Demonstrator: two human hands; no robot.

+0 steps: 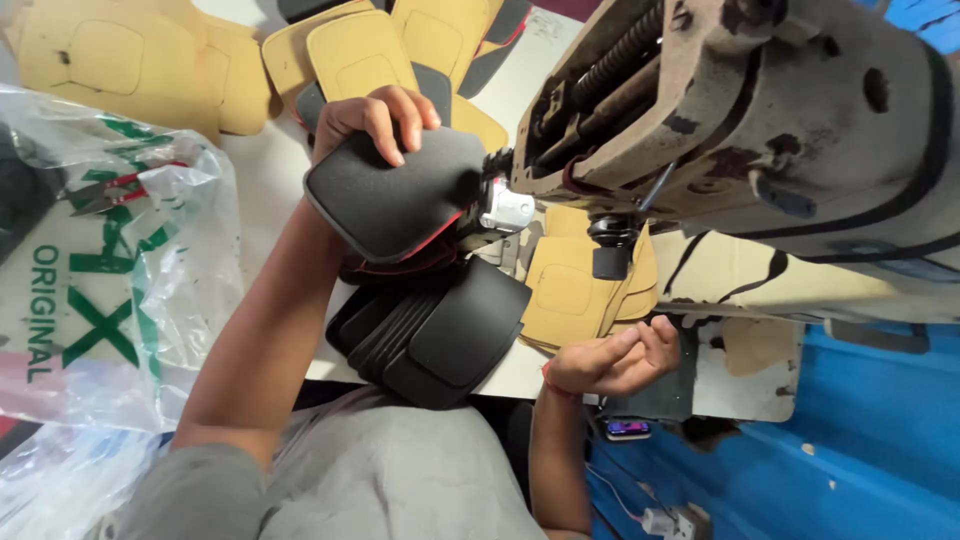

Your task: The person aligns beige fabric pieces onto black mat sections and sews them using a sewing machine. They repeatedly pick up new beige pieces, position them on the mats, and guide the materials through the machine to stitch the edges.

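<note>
1. Currently I am seeing the left hand (375, 120) clenching the upper edge of a black padded piece (395, 195), with the fingers curling over its top and the thumb behind it.
2. The black padded piece is showing a thin red trim along its lower edge. It is being held tilted above the table (265, 170), with its right end touching the metal foot (505, 205) of the sewing machine (760, 120).
3. The right hand (610, 360) is hovering off the near edge of the table, below the machine head. Its fingers are curling loosely with the tips drawn together, and I cannot tell whether it is pinching anything.
4. A stack of black pieces (440, 335) is lying at the near edge of the table, just under the held piece.
5. Tan pieces (565, 290) are lying beside that stack, beneath the machine, and more tan pieces (360, 50) are spreading along the far edge.
6. A clear plastic bag (120, 270) with green print is sitting at the left end of the table, and small red-handled snips (105, 190) are resting on it.
</note>
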